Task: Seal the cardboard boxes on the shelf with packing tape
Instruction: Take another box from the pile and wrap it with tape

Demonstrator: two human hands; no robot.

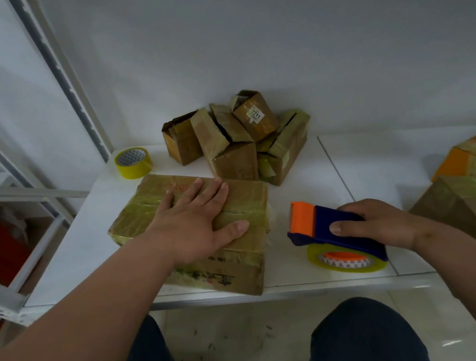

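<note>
Pressing left hand [197, 221] flat, fingers spread, on taped box [147, 214]; gripping tape dispenser [336, 229] in curled right hand [378, 222] just beside it.

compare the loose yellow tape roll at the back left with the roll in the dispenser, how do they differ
The loose tape roll sits bare on the shelf, untouched; the dispenser roll is mounted in the blue and orange tape dispenser, which the right hand grips. The loose roll lies at the back left beside the upright; the dispenser roll is near the front edge, right of the box that the left hand presses. Both are yellowish tape with patterned white cores.
</note>
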